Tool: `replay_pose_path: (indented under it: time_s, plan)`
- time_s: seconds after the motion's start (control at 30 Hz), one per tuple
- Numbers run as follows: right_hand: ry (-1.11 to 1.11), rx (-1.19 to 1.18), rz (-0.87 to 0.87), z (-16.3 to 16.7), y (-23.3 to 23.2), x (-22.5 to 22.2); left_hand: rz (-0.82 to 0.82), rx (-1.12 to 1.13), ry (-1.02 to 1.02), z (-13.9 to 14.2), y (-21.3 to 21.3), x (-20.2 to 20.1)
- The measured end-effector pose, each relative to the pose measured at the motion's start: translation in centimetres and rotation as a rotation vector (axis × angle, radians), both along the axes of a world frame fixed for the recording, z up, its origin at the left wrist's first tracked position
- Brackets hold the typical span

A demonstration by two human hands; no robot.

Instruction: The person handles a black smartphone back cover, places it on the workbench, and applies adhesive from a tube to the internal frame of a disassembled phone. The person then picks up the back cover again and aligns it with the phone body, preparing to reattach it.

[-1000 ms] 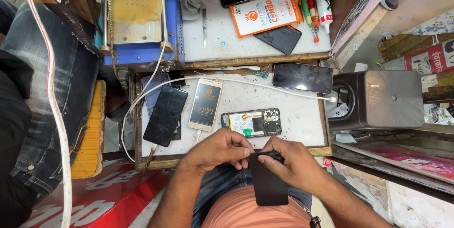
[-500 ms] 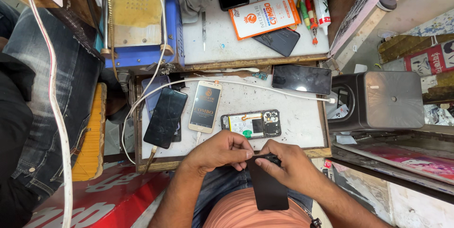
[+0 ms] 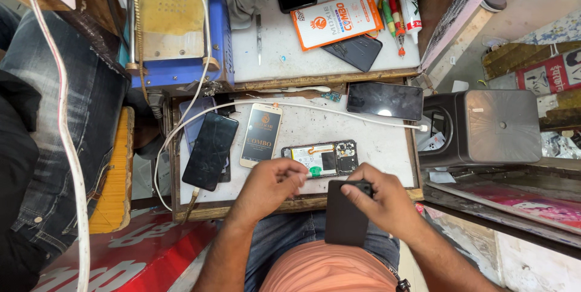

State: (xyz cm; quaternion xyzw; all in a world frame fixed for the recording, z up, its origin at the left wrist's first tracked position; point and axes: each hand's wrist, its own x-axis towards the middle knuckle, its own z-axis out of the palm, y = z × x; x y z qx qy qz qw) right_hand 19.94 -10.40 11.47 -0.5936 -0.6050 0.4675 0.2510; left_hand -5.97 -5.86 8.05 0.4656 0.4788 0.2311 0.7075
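Left hand (image 3: 272, 183) has drawn off, empty (curled); right hand (image 3: 378, 198) grips dark phone (image 3: 346, 219) over white worktop (image 3: 375, 147).

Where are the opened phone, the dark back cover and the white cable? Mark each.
opened phone (image 3: 324, 159), head view, on its exposed battery.
dark back cover (image 3: 345, 222), head view, on its flat middle.
white cable (image 3: 315, 105), head view, mid-run across the tray.

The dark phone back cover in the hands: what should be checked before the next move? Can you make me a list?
1. Right hand grips dark back cover: ok.
2. Left hand off the cover, beside opened phone: ok.
3. Opened phone lies flat on white work tray: ok.
4. White cable clear of opened phone: ok.
5. Anything pinched in left fingertips: cannot tell.
6. Cover's inner side clean: cannot tell.
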Motion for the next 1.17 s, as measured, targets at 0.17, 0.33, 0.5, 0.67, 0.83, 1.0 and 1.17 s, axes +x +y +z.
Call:
replay_pose_path:
  time_s: [0.17,0.33,0.5,0.67,0.83,1.0,1.17]
  plan:
    - [0.22,0.014,-0.14,-1.3,0.0,0.3,0.145,0.222,-0.009,1.0,-1.5,0.9]
    - [0.387,0.047,-0.246,-2.3,0.2,-0.4,0.05,0.249,-0.008,3.5,-3.2,2.7]
    - [0.608,0.041,-0.355,-3.7,1.6,-1.0,0.082,0.909,0.494,5.4,-4.1,4.4]
    - [0.739,-0.133,-0.422,-4.1,2.1,-1.1,0.017,1.207,0.657,5.1,-4.0,6.2]
    - [0.937,-0.216,-0.379,-3.4,2.4,-0.4,0.042,1.238,0.687,3.9,-3.5,6.5]
    - [0.901,-0.168,-0.356,-2.5,1.9,0.9,0.1,0.944,0.396,2.9,-3.3,5.1]
    - [0.33,0.496,-0.159,-2.7,1.1,1.5,0.075,0.448,-0.091,1.3,-3.3,3.8]
